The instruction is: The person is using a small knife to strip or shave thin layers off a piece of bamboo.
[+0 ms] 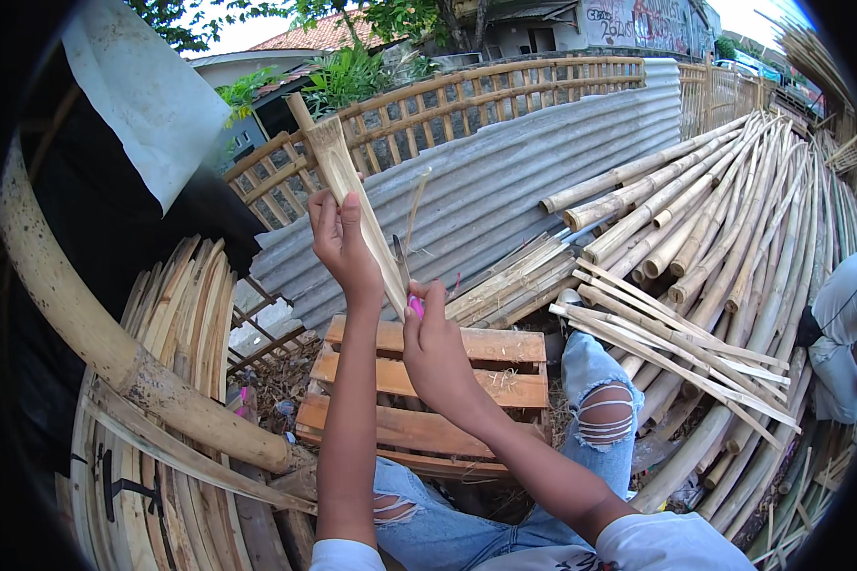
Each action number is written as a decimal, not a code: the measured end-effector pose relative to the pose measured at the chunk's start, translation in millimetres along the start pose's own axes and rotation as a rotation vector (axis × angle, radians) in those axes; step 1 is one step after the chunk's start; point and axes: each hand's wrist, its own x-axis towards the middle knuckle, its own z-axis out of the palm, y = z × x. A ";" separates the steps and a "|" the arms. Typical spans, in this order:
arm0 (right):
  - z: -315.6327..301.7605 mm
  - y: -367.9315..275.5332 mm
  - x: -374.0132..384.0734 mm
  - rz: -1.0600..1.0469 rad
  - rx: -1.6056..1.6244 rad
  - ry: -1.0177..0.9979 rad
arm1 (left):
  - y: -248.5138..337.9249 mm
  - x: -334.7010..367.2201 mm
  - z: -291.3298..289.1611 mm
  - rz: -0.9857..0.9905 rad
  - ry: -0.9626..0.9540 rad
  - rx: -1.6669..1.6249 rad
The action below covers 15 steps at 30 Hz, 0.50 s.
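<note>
My left hand (346, 246) is closed around a flat split bamboo strip (336, 155), which slants up and away from my lap. In my right hand (438, 354) is a small knife (401, 259) with a pink handle, its dark blade lying along the strip's right edge. A thin curled shaving (415, 205) stands up beside the blade. The strip's lower end is partly hidden by my right hand. Both hands are above a low slatted wooden crate (490, 344) in front of my knees.
Many bamboo poles (671, 252) fan out on the right, with cut strips (686, 352) across them. Split slats (176, 324) and a thick curved bamboo pole (143, 366) are at left. Corrugated sheeting (543, 162) stands ahead. Another person (840, 333) sits at far right.
</note>
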 end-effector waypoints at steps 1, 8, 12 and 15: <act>-0.9 -2.1 2.8 -0.003 0.004 0.005 | -1.1 0.0 -1.6 0.005 -0.006 -0.001; 12.1 -23.3 16.2 -0.089 0.095 0.026 | -4.1 0.3 -7.6 -0.016 0.046 0.002; 12.0 0.2 3.9 0.010 0.073 -0.047 | -17.3 7.4 -22.3 0.052 0.019 0.085; 9.6 -26.7 23.3 -0.075 0.088 -0.027 | -7.4 2.7 -17.0 -0.072 0.039 -0.013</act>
